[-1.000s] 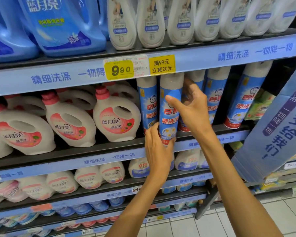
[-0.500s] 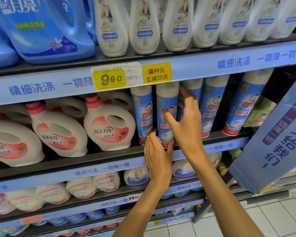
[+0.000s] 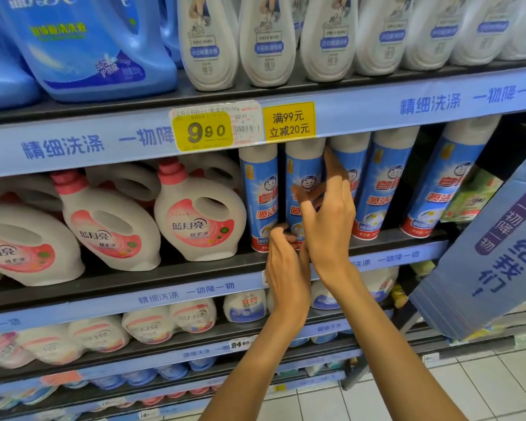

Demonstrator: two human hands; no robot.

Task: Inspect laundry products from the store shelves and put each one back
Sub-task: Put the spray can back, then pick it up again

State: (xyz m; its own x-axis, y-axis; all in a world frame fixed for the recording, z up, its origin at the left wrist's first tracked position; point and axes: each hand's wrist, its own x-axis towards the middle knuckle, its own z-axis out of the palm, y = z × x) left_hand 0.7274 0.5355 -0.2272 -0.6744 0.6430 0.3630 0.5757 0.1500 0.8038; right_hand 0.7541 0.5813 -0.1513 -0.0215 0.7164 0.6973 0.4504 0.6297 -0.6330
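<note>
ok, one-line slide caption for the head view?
Both hands, left hand and right hand, seat a blue spray can on the store shelf.
</note>
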